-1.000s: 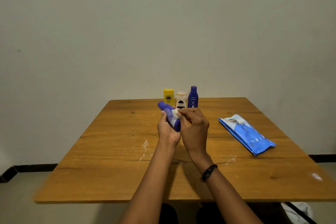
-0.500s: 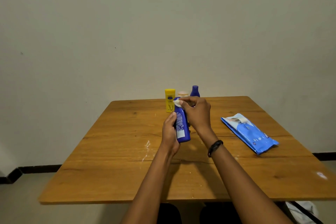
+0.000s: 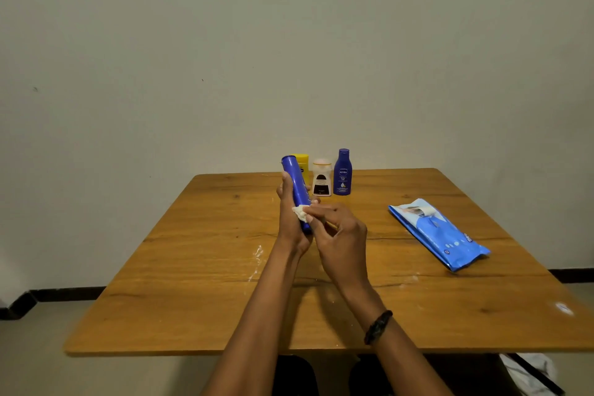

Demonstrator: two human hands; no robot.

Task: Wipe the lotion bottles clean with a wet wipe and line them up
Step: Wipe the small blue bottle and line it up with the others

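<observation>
We saw a grained wooden table (image 3: 199, 267), a glossy plastic bottle (image 3: 297, 186), and a shiny film wipes pack (image 3: 443, 238).

Showing deep blue: the held bottle (image 3: 297, 185) and Nivea bottle (image 3: 342, 173). A yellow bottle (image 3: 303, 164), white-and-black bottle (image 3: 321, 178), white wipe (image 3: 301, 211), light-blue pack (image 3: 440, 234), and wood-grain counter (image 3: 193, 267) are showing too.

Four lotion bottles (image 3: 342, 172); one wipe (image 3: 300, 212); one wipe pack (image 3: 438, 233).

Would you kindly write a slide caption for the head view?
Left hand holds a blue lotion bottle while the right hand rubs it with a wet wipe above the wooden table.
</observation>
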